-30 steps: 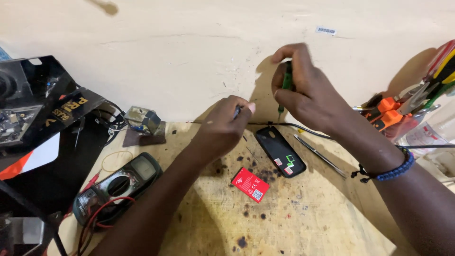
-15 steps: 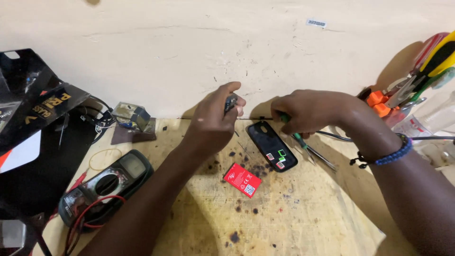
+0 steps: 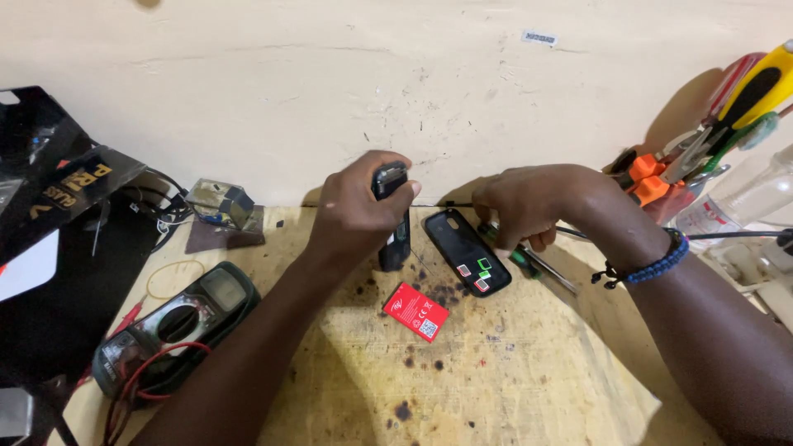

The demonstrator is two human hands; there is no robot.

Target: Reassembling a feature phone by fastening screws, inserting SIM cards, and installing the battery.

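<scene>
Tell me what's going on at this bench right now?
A person is working on a small phone that lies in pieces on a scarred wooden bench. The left hand holds a dark phone part upright, its lower end on the bench. The right hand rests over a green screwdriver beside the open phone body, which lies flat with its inside showing. A red battery lies loose in front, and a multimeter sits at the left.
</scene>
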